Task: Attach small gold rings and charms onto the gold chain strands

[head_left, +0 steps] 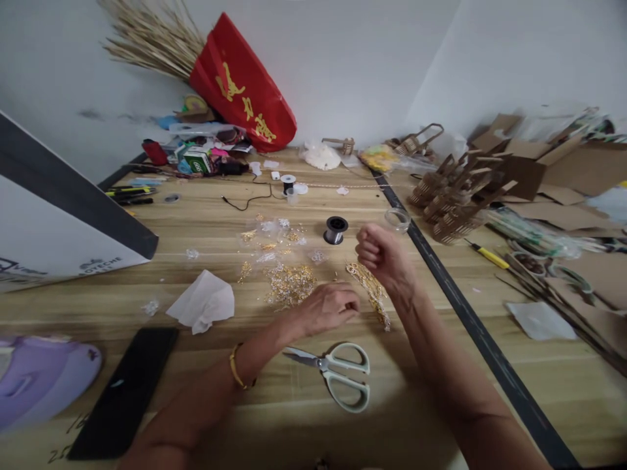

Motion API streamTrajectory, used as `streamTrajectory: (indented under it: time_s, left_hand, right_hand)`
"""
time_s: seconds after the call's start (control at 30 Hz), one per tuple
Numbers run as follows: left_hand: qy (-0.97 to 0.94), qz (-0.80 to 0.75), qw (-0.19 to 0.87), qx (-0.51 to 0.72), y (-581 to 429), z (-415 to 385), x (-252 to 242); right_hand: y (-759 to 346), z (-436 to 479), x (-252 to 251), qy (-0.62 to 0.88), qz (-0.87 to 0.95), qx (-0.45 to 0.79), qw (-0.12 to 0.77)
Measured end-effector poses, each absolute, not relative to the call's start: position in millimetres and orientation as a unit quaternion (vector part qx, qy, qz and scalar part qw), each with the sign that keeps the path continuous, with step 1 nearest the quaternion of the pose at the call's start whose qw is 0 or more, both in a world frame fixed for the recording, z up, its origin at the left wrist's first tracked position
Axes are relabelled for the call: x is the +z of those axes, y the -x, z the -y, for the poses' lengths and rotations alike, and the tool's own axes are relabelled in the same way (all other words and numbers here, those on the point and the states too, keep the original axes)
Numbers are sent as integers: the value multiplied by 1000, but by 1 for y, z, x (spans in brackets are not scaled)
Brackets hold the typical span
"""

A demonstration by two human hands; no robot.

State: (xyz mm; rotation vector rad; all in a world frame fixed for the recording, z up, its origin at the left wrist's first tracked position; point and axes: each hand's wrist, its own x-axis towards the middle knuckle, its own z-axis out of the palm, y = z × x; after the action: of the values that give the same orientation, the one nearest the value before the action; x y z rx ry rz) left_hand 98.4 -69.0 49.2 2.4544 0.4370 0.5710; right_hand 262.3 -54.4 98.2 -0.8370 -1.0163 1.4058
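My left hand (332, 305) is held low over the table, its fingers curled and pressed together; what they pinch, if anything, is too small to see. Raised a little to its right, my right hand (381, 256) is closed in a fist that hides its contents. Between and below the hands lies a bundle of gold and silver chains (371, 290). A pile of small gold and silver jewellery pieces (290, 284) spreads just beyond my left hand. Scissors with pale handles (349, 386) rest nearer to me. Behind the hands stands a spool of thin wire or thread (336, 231).
On the left are a crumpled white tissue (202, 303), a black phone (128, 391) and a white box (63, 222). Small woven baskets (445, 202) and cardboard boxes (563, 163) crowd the right. A yellow utility knife (490, 254) lies there. A red bag (240, 85) leans on the wall.
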Motion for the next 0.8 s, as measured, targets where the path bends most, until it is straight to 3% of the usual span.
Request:
streamTrajectory:
  time_s: [0.13, 0.43, 0.8]
  left_hand:
    - [-872, -250, 339, 249, -73, 59, 46]
    - [-816, -335, 369, 292, -52, 48, 31]
    - [-803, -350, 375, 305, -50, 42, 15]
  right_hand:
    - [-242, 71, 84, 418, 485, 507, 577]
    - [-230, 96, 44, 483, 564, 537, 400]
    - [-224, 93, 12, 466, 529, 577, 412]
